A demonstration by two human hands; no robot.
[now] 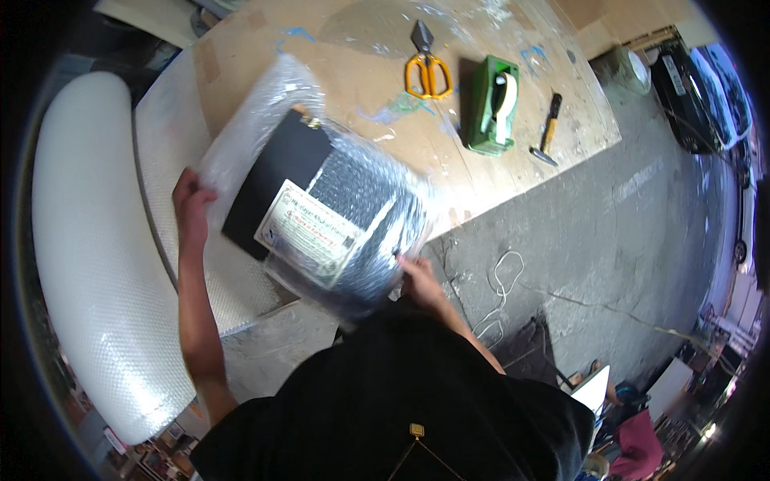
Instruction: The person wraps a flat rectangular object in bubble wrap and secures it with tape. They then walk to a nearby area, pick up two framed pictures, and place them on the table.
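Observation:
A flat black rectangular panel (277,172) with a printed paper label (309,232) and a small brass-coloured fitting at its far corner lies at the table's near edge. Bubble wrap (373,188) covers its right part, while its left end is bare. A loose flap of the wrap (265,104) extends beyond the left end. My left hand (194,200) has its fingers curled on the edge of that flap. At the near right corner, my right hand (419,280) grips the wrapped panel, its fingers partly hidden.
Orange-handled scissors (429,68), a green tape dispenser (491,108) and a small hammer (549,132) lie farther back on the table (353,40). A big bubble wrap roll (104,248) stands at left. A white cord (501,289) lies on the floor; a person (638,445) is at lower right.

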